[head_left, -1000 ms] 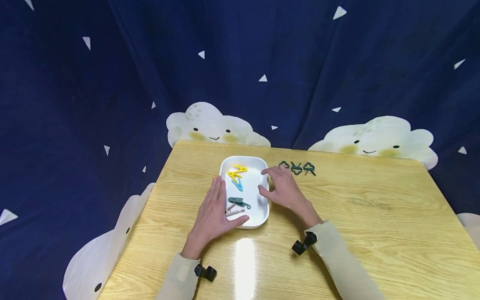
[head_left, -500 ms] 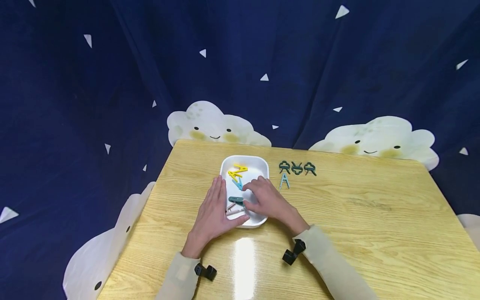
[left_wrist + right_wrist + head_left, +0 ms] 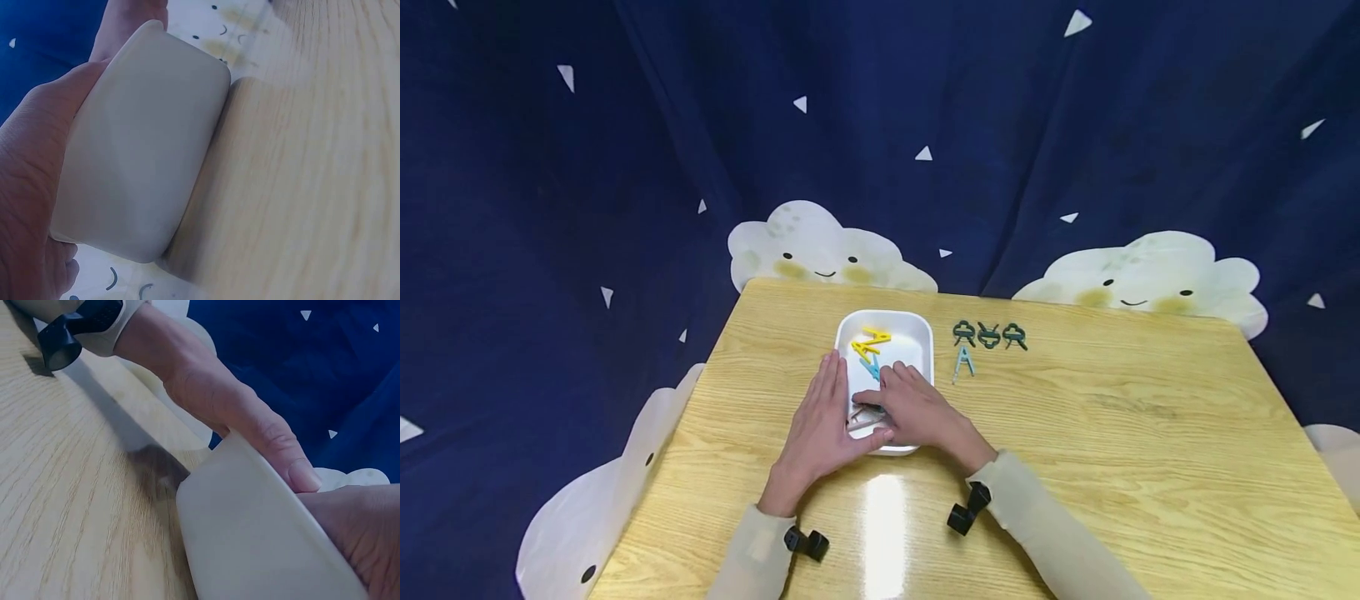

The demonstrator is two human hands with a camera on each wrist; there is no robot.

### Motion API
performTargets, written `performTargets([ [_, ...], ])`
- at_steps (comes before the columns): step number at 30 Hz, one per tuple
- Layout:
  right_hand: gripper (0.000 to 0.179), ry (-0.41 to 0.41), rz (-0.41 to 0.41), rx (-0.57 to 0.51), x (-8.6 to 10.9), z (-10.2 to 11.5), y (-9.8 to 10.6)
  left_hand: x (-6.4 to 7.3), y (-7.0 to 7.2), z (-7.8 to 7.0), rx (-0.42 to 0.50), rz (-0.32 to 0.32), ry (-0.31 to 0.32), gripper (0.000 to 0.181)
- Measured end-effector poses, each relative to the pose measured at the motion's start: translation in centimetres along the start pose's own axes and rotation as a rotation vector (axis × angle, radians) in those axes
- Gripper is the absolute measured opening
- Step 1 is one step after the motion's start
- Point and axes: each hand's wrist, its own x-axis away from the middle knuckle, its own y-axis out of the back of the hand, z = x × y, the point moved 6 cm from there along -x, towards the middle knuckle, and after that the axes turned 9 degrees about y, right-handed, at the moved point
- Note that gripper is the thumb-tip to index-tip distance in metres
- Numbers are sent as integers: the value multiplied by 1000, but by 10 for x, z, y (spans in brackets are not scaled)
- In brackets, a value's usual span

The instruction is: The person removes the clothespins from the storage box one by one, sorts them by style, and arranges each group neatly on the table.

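A white tray [image 3: 913, 329] stands on the table. My left hand [image 3: 816, 437] rests along its left side, fingers straight, thumb across the front rim. Inside the tray, my right hand [image 3: 917, 410] reaches over a dark green clothespin [image 3: 870, 407], mostly hidden; whether the fingers pinch it is not visible. Close by lies a pinkish clothespin [image 3: 861, 421], partly covered. Two yellow clothespins [image 3: 877, 337] and a light blue clothespin [image 3: 870, 367] lie farther back in the tray. The left wrist view shows the tray's outer wall [image 3: 140, 144] beside my left hand.
Three dark green clips [image 3: 988, 336] form a row on the wooden table [image 3: 1120, 442], right of the tray. A light blue clothespin [image 3: 964, 363] lies in front of the leftmost one. A dark blue curtain [image 3: 865, 108] hangs behind the table.
My right hand has moved from the tray's right edge leftward and down over the dark green clothespin. The light blue clothespin on the table has come into view. My left hand stays put.
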Motion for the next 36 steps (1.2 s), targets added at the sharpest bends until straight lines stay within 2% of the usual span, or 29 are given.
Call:
performTargets([
  [6, 43, -3, -3, 52, 1, 0, -3, -1, -2, 1, -4, 6, 6, 136],
  [10, 35, -21, -17, 45, 2, -1, -2, -1, 0, 0, 5, 9, 5, 135],
  [17, 32, -63, -5, 38, 2, -3, -3, -1, 1, -1, 1, -5, -6, 136],
  [24, 35, -53, -8, 55, 1, -2, -3, -1, 0, 0, -2, 17, 11, 136],
  [28, 33, -65, -4, 62, 0, -3, -3, -2, 2, 0, 6, 4, 4, 136],
  [36, 32, -108, 9, 5, 1, -3, -4, 1, 2, 0, 6, -11, -5, 135],
])
